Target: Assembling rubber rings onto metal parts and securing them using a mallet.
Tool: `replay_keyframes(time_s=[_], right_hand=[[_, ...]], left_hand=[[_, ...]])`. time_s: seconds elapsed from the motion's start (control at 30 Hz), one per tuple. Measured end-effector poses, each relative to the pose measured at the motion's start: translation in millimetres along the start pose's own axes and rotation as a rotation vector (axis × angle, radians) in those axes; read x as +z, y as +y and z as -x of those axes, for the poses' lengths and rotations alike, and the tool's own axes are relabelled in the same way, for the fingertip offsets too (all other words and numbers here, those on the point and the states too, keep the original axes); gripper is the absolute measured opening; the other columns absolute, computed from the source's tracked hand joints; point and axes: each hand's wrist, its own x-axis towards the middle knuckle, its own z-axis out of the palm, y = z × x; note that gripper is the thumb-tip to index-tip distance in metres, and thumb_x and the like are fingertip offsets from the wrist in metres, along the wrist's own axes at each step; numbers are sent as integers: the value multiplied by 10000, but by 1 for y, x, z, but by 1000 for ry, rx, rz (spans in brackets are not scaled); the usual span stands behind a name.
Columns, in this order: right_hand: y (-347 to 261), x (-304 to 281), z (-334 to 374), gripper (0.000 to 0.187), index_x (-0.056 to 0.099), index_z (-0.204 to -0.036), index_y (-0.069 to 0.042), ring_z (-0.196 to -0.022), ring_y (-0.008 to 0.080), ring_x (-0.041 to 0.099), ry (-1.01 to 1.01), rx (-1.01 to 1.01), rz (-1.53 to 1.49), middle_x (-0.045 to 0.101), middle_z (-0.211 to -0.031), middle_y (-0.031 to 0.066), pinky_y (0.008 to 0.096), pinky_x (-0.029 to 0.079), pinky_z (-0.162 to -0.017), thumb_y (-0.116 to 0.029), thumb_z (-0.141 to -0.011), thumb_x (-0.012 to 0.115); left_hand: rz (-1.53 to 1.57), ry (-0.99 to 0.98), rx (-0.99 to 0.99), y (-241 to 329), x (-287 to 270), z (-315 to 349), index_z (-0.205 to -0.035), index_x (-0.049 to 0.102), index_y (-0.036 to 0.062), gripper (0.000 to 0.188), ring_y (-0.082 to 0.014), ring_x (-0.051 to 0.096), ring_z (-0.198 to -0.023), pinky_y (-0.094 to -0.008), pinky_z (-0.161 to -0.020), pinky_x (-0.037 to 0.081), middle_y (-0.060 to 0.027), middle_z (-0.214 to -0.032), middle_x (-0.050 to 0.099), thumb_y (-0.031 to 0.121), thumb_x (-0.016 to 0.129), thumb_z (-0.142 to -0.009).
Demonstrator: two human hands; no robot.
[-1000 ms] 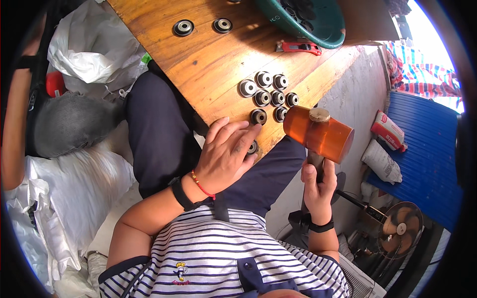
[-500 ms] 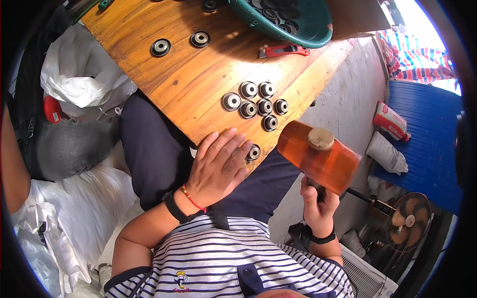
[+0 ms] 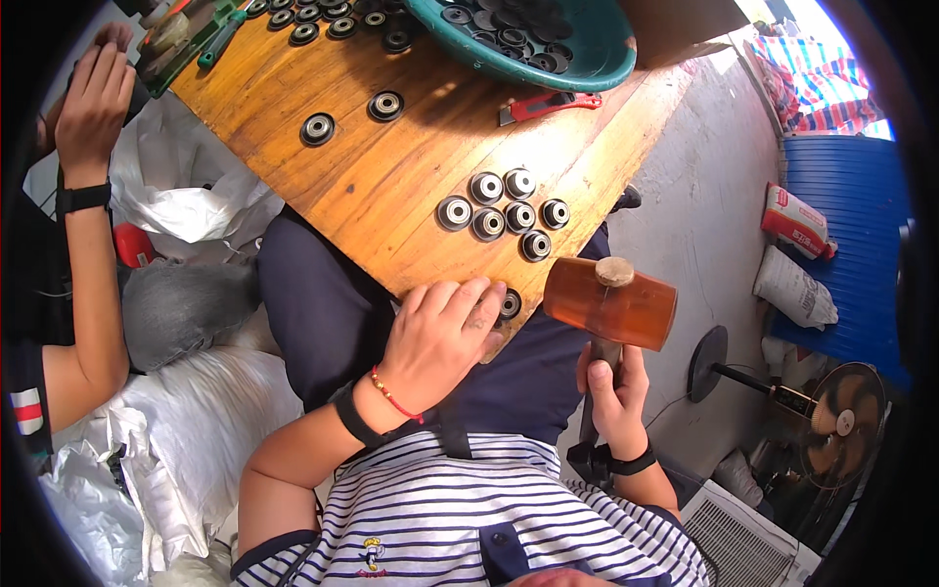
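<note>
My right hand [image 3: 618, 399] is closed round the handle of a mallet [image 3: 611, 305] with a translucent amber head, raised just off the table's near right corner. My left hand [image 3: 440, 338] rests on the table edge, fingers curled together, fingertips against a bearing wheel [image 3: 510, 304] with a black rim and metal centre. The hand partly covers that wheel. A little farther up the wooden table [image 3: 391, 196], several similar bearing wheels [image 3: 519, 216] sit in a cluster. Two more bearing wheels [image 3: 318, 129] lie apart toward the left.
A green basin [image 3: 597, 73] of dark rings stands at the far edge, with a red utility knife [image 3: 548, 106] before it. More wheels [image 3: 342, 27] lie far left beside a green tool [image 3: 220, 39]. A co-worker's hand [image 3: 96, 108] is at left. A fan [image 3: 843, 423] stands at right.
The mallet head has swung left and turned more level. My left fingers have curled in by the wheel. The co-worker's hand has come into view, and the whole view has shifted.
</note>
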Motion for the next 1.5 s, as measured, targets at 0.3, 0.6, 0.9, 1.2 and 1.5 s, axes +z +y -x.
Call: replay_keyframes(time_s=[0.3,0.6,0.9,1.2,1.5], right_hand=[[21,21,13,522,356,-1392,24,-621,87,512,109,110,-279,555,-869,45,218,419,-530,-265,-993,529],[31,16,7,543,333,-1414,19,-607,82,505,109,62,-411,562,-866,49,208,413,-532,-266,-994,527],[45,16,3,531,344,-1424,24,-580,67,464,140,83,-512,532,-763,10,204,388,-523,-189,-980,542],[48,12,3,568,325,-1430,10,-613,83,509,92,106,-519,564,-864,51,204,412,-530,-288,-992,529],[47,13,7,559,321,-1430,11,-603,77,494,72,100,-508,558,-854,43,199,399,-517,-266,-991,528]], left_hand=[[-288,-178,164,10,24,-31,-1102,614,75,407,-166,589,-666,-295,-544,482,-23,-763,513,265,698,-752],[-366,-208,196,8,9,-25,-1114,599,52,442,-173,579,-684,-302,-599,475,-34,-792,544,304,721,-773],[-290,-335,400,-8,-10,-22,-1058,593,28,418,-172,557,-705,-292,-606,422,-42,-879,598,306,733,-779],[-224,-177,504,-15,-1,-27,-1086,569,43,392,-162,511,-658,-288,-565,414,-28,-789,516,293,705,-816],[-315,-193,-23,-63,-52,-42,-1137,578,28,412,-305,615,-709,-365,-614,503,-130,-880,581,228,743,-817]])
